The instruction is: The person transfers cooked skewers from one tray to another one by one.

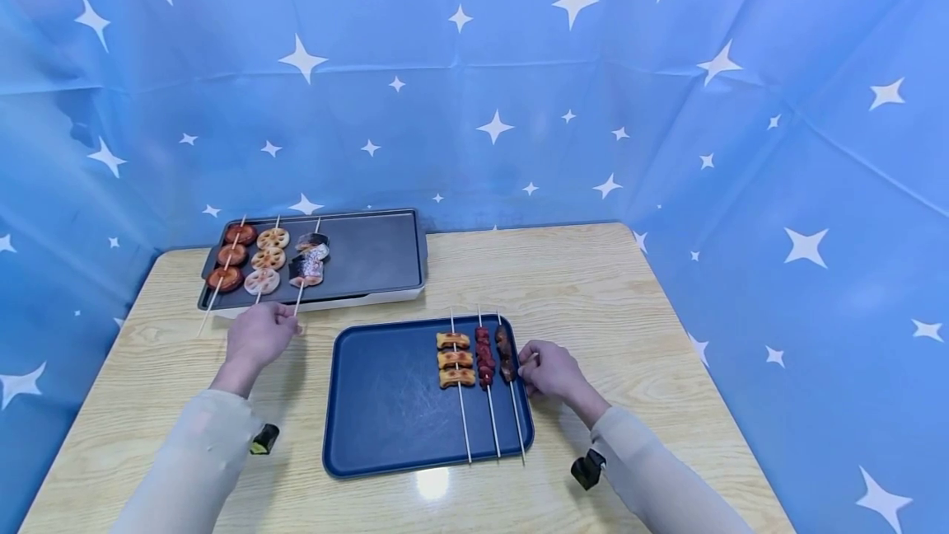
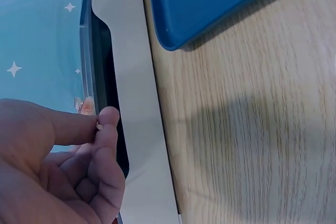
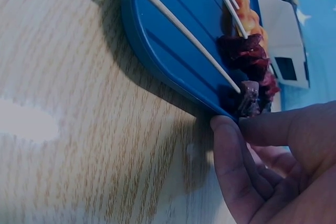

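At the griddle's front edge, my left hand [image 1: 259, 334] pinches the stick end of a skewer [image 1: 306, 269] with dark-skinned, pale, fish-like pieces. In the left wrist view the stick's tip [image 2: 99, 126] shows between thumb and forefinger. My right hand [image 1: 550, 369] pinches the right rim of the blue tray [image 1: 385, 402], thumb inside and forefinger outside. Nearest to it on the tray lies a skewer of dark brown pieces [image 1: 505, 353]. Left of that are a dark red meat skewer [image 1: 485, 357] and a skewer of yellow browned pieces [image 1: 455, 360].
The dark griddle [image 1: 374, 250] on its white base stands at the back left. On its left part lie a skewer of round reddish-brown slices [image 1: 232, 255] and a lotus root skewer [image 1: 268, 258]. A blue starred curtain [image 1: 460, 147] hangs behind the wooden table [image 1: 593, 287].
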Available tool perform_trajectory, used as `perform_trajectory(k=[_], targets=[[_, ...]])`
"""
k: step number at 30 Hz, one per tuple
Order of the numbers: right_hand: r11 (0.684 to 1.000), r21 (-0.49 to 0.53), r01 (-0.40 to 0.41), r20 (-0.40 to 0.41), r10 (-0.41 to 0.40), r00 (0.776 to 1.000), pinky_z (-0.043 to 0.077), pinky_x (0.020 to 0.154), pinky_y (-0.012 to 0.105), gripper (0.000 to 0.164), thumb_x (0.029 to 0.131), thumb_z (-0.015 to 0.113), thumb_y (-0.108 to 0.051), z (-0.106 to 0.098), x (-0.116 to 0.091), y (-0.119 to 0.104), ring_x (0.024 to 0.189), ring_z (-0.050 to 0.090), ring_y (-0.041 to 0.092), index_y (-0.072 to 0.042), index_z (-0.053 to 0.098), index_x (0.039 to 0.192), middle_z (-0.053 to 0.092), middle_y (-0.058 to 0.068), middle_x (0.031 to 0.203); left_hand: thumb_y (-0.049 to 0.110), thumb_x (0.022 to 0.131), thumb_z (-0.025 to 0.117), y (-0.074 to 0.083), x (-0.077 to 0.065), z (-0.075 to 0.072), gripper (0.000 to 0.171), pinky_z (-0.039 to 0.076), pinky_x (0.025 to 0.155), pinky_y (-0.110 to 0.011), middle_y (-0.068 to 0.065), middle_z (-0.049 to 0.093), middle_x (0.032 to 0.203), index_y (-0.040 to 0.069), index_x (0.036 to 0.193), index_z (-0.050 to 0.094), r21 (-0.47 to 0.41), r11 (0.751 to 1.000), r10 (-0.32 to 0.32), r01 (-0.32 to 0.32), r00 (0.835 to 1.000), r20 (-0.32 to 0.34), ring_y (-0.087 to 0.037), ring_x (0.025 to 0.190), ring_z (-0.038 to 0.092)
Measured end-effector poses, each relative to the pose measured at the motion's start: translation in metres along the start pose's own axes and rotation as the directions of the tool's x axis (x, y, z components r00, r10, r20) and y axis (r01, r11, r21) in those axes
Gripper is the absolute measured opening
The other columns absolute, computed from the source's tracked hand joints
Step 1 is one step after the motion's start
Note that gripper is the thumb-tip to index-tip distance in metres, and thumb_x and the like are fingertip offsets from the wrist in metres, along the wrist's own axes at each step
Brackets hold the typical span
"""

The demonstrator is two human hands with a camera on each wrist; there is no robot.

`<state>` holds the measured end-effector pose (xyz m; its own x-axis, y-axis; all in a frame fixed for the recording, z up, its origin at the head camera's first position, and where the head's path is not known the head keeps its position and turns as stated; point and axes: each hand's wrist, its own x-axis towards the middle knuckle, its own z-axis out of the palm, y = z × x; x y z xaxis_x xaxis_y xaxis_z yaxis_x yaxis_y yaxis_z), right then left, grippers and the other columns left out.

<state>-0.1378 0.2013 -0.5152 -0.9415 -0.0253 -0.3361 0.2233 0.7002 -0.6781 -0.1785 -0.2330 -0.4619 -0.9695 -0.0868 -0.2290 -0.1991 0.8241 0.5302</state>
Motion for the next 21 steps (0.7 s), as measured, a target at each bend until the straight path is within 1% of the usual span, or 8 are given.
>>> perform_trajectory(k=[3,8,13,17,21], targets=[[1.000,-0.001,0.001,-0.001,-0.001,1.000,0.056,0.052,0.031,0.010,0.082,0.061,0.003,0.000,0.000,-0.001,0.054,0.064,0.016,-0.004,0.064,0.089,0.064,0.003,0.066,0.022,0.101,0.045,0.001,-0.002,0.000,0.032,0.040,0.064,-0.029,-0.016,0.071,0.106,0.000,0.114,0.064,-0.031,0.999,-0.021,0.021,0.999,0.028,-0.025,0.088,0.062],[1.000,0.002,-0.001,0.004,0.001,1.000,0.056,0.052,0.031,0.010,0.083,0.061,0.002,0.001,0.000,-0.003,0.054,0.064,0.016,-0.004,0.064,0.090,0.065,0.004,0.067,0.026,0.103,0.042,0.002,-0.005,-0.002,0.034,0.042,0.064,-0.029,-0.018,0.069,0.111,0.002,0.116,0.062,-0.092,0.995,-0.037,0.043,0.997,0.064,-0.025,0.092,0.061],[1.000,-0.008,0.003,0.003,-0.003,1.000,0.056,0.051,0.031,0.009,0.082,0.061,0.002,0.001,-0.001,-0.002,0.054,0.064,0.016,-0.003,0.064,0.090,0.064,0.004,0.066,0.030,0.103,0.042,0.005,-0.010,-0.004,0.038,0.042,0.070,-0.030,-0.018,0.066,0.118,0.002,0.123,0.058,-0.204,0.977,-0.043,0.065,0.993,0.110,-0.027,0.102,0.059],[1.000,-0.008,-0.004,0.006,0.004,1.000,0.055,0.050,0.030,0.010,0.083,0.060,0.003,0.000,-0.001,-0.002,0.054,0.064,0.017,-0.003,0.063,0.090,0.064,0.004,0.067,0.027,0.103,0.043,0.010,-0.015,-0.004,0.039,0.044,0.074,-0.029,-0.018,0.067,0.118,-0.001,0.128,0.054,-0.282,0.958,-0.008,0.045,0.991,0.130,-0.028,0.105,0.060],[1.000,-0.012,-0.004,0.002,0.004,1.000,0.054,0.050,0.029,0.010,0.083,0.060,0.003,0.000,-0.001,-0.002,0.054,0.064,0.016,-0.004,0.063,0.090,0.063,0.003,0.067,0.022,0.102,0.045,0.016,-0.022,-0.002,0.037,0.048,0.074,-0.028,-0.019,0.068,0.116,-0.004,0.128,0.052,-0.346,0.938,0.046,0.002,0.990,0.131,-0.023,0.097,0.063]])
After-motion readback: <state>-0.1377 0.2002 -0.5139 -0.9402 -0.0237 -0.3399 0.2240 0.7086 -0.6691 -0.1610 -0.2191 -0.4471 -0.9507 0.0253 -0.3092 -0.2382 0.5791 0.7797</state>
